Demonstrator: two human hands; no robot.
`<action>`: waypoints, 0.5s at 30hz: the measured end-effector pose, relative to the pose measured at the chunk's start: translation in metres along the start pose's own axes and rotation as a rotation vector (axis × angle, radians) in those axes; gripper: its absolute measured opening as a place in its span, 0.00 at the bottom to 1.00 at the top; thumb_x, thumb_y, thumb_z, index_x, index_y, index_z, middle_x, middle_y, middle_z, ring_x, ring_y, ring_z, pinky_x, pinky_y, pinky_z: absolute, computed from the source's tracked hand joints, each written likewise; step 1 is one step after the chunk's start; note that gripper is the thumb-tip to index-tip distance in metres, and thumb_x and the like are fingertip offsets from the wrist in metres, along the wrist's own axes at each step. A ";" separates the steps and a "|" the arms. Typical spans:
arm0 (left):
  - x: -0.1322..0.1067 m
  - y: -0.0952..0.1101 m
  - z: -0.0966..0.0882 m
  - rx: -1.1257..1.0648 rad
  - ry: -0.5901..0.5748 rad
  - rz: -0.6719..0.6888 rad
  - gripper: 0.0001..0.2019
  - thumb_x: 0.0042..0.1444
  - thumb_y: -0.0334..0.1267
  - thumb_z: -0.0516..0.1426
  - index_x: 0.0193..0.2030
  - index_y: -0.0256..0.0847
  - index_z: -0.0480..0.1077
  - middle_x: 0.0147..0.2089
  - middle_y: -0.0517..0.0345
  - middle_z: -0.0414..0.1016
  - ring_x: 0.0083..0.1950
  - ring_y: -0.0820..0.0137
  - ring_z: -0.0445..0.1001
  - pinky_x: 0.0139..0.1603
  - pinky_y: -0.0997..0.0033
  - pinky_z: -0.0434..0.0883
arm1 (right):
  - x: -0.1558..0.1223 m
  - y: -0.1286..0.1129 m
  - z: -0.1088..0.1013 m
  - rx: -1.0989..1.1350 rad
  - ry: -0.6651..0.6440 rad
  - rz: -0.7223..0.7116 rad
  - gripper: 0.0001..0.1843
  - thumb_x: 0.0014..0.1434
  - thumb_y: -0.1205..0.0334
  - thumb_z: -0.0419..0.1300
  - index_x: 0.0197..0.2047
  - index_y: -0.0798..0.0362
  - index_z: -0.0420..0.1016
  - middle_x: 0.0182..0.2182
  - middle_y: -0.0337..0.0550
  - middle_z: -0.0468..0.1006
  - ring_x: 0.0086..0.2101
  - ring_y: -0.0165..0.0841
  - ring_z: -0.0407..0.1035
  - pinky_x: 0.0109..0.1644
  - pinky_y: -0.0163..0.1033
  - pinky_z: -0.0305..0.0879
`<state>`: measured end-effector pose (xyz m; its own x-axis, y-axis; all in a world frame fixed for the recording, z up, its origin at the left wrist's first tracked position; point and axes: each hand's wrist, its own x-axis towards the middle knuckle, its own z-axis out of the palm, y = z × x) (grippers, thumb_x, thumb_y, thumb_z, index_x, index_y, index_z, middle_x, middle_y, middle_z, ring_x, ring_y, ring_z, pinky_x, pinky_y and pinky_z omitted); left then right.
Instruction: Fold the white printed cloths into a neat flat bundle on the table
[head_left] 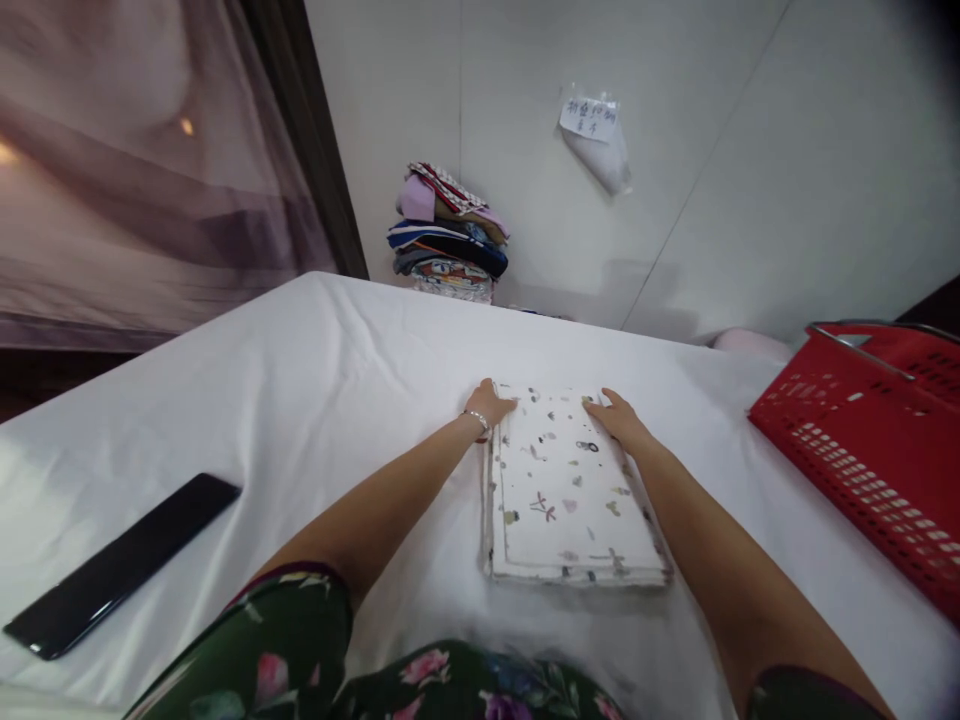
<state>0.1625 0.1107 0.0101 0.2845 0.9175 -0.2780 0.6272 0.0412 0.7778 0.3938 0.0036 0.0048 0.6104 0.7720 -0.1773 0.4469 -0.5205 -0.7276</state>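
A folded white cloth (pixel 574 480) printed with small plants and animal-like figures lies flat in several layers on the white-covered table (pixel 360 370). At its far left corner is my left hand (pixel 491 403), wearing a silver bracelet, with the thumb on top and the other fingers along the edge, partly hidden. My right hand (pixel 621 418) grips the far right corner in a similar way, its thumb resting on the print. Between them the cloth looks smooth, with its layered edges showing at the left side and the near end.
A red plastic basket (pixel 862 440) with a metal handle stands at the right. On the left lies a long, glossy black object (pixel 124 565). Behind the table is a stack of folded textiles (pixel 450 235) against the wall, where a paper note (pixel 590 120) hangs.
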 end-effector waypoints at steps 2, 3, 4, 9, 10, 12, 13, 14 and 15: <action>0.005 0.000 0.000 -0.049 -0.027 -0.022 0.41 0.40 0.40 0.63 0.61 0.35 0.51 0.52 0.42 0.69 0.45 0.60 0.72 0.41 0.69 0.67 | 0.004 0.000 0.003 0.024 0.013 -0.024 0.39 0.48 0.51 0.59 0.61 0.54 0.56 0.46 0.51 0.72 0.38 0.38 0.70 0.40 0.39 0.66; 0.008 0.000 -0.001 -0.065 -0.028 -0.018 0.42 0.41 0.40 0.63 0.62 0.35 0.50 0.50 0.44 0.71 0.43 0.62 0.73 0.39 0.71 0.68 | 0.007 0.001 0.004 0.050 0.028 -0.044 0.38 0.49 0.51 0.59 0.61 0.53 0.56 0.45 0.50 0.72 0.37 0.37 0.70 0.40 0.38 0.67; 0.010 0.000 -0.002 -0.075 -0.015 0.001 0.42 0.42 0.39 0.63 0.63 0.36 0.49 0.50 0.45 0.70 0.43 0.63 0.73 0.39 0.71 0.68 | 0.009 0.001 0.006 0.080 0.048 -0.070 0.38 0.49 0.51 0.59 0.61 0.52 0.56 0.44 0.48 0.73 0.37 0.36 0.71 0.39 0.37 0.67; 0.025 -0.001 -0.004 -0.004 0.140 0.132 0.41 0.43 0.38 0.62 0.63 0.36 0.50 0.61 0.43 0.59 0.58 0.59 0.63 0.52 0.68 0.63 | 0.025 0.000 0.016 -0.037 0.102 -0.175 0.37 0.51 0.49 0.56 0.61 0.55 0.56 0.46 0.49 0.72 0.43 0.41 0.69 0.47 0.41 0.64; 0.027 -0.003 -0.003 0.021 0.147 0.126 0.40 0.43 0.38 0.62 0.63 0.37 0.51 0.62 0.42 0.58 0.59 0.58 0.61 0.54 0.67 0.61 | 0.028 0.000 0.018 -0.099 0.095 -0.181 0.36 0.51 0.49 0.56 0.61 0.55 0.57 0.48 0.51 0.71 0.46 0.43 0.67 0.50 0.43 0.62; 0.030 -0.006 -0.002 0.051 0.130 0.103 0.40 0.42 0.40 0.62 0.62 0.37 0.52 0.62 0.42 0.57 0.60 0.57 0.60 0.56 0.66 0.59 | 0.030 0.000 0.021 -0.181 0.083 -0.198 0.34 0.52 0.50 0.56 0.60 0.56 0.59 0.52 0.52 0.68 0.50 0.45 0.63 0.54 0.45 0.57; 0.030 -0.008 -0.002 0.057 0.118 0.097 0.40 0.42 0.42 0.63 0.62 0.37 0.52 0.62 0.42 0.58 0.60 0.56 0.60 0.56 0.65 0.59 | 0.031 0.000 0.022 -0.197 0.081 -0.209 0.34 0.53 0.50 0.55 0.60 0.56 0.59 0.54 0.52 0.67 0.52 0.45 0.62 0.55 0.46 0.56; 0.028 -0.010 -0.003 0.057 0.110 0.098 0.40 0.43 0.44 0.62 0.62 0.37 0.52 0.62 0.42 0.58 0.60 0.56 0.60 0.56 0.65 0.59 | 0.030 0.001 0.022 -0.207 0.079 -0.218 0.33 0.54 0.49 0.54 0.60 0.55 0.58 0.54 0.52 0.66 0.52 0.45 0.61 0.55 0.46 0.55; 0.026 -0.011 -0.004 0.052 0.101 0.105 0.40 0.43 0.46 0.62 0.62 0.37 0.51 0.62 0.42 0.58 0.60 0.56 0.60 0.56 0.65 0.59 | 0.028 0.001 0.021 -0.223 0.073 -0.222 0.34 0.54 0.48 0.53 0.61 0.55 0.57 0.55 0.52 0.66 0.52 0.45 0.61 0.55 0.46 0.56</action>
<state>0.1602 0.1354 -0.0034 0.2778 0.9509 -0.1363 0.6353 -0.0754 0.7685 0.3980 0.0323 -0.0150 0.5238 0.8515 0.0233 0.7017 -0.4158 -0.5786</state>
